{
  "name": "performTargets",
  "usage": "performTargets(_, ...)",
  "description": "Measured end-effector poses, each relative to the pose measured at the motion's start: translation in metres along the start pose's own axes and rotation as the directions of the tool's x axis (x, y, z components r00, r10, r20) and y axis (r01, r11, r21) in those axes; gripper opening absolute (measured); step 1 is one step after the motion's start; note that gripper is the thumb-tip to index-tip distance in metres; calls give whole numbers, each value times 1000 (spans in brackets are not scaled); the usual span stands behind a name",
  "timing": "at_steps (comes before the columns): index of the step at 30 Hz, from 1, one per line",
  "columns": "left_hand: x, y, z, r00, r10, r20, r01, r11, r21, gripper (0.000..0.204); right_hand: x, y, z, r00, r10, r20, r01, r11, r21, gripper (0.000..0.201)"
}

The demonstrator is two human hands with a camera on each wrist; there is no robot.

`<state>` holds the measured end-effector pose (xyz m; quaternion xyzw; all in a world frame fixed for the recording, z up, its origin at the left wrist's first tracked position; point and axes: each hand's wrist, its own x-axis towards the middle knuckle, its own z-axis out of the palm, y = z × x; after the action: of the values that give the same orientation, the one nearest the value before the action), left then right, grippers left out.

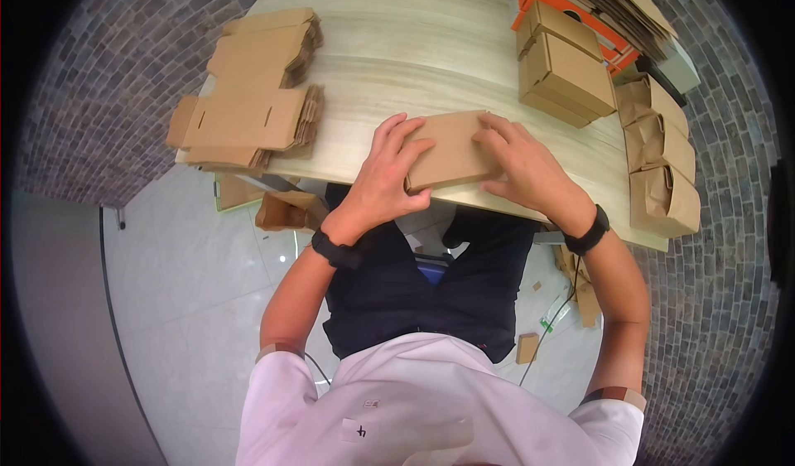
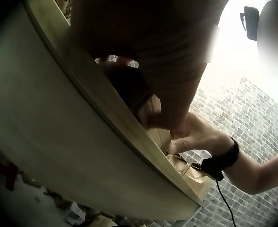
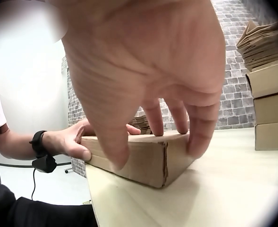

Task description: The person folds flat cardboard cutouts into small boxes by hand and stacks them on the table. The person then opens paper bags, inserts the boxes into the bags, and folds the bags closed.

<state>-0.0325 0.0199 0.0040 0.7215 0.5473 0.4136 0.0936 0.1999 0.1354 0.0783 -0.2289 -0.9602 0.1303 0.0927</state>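
Box [image 1: 454, 147]: on the surface [image 1: 397, 43], by its near edge | long axis: I read it side to side, hand to hand | left hand [image 1: 387, 172]: gripping left end | right hand [image 1: 530, 166]: thumb and fingers bent round right end | nearer: neither, both touch

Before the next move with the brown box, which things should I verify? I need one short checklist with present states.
1. Left grip on the box: ok, it holds the left end.
2. Right grip: ok, thumb at the near side, fingers on top.
3. Box top closed: ok, no raised flap shows.
4. Box well back from the front edge of the table: not ok, its near left corner is close.
5. Box contents: cannot tell, the inside is hidden.
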Motion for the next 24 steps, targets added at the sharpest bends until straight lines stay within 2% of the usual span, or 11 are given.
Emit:
performTargets(1,1,-1,-1,1000,8,23,-8,1000,-9,67,0,3,-3,999,-51,-19,50,998,-41,64)
performTargets(2,3,0,0,999,19,48,-18,1000,-20,67,1,7,-3,999,-32,-29,31,998,-47,64)
performTargets(4,6,6,6,996,49,80,-45,998,-47,67,-1,17,1,987,-151,-54,147,987,-67,70)
performTargets(5,8,8,9,993,57,100,-51,997,-63,67,-5,20,1,989,-136,-60,131,988,-75,70)
performTargets(7,12,14,22,991,81,102,-73,994,-85,67,-11,22,1,993,-114,19,113,993,39,71)
performTargets(11,27,27,54,984,133,120,-124,989,-78,68,-41,41,-8,999,-38,23,36,998,54,69)
performTargets(13,37,37,66,974,137,180,-124,989,-81,66,-58,53,-16,998,62,-23,-61,997,40,64)
performTargets(17,49,44,85,970,169,176,-152,982,-108,64,-81,79,-28,985,157,-67,-154,987,41,63)
performTargets(24,47,38,88,973,117,198,-102,991,-84,59,-89,105,-27,968,195,-156,-202,979,-29,62)
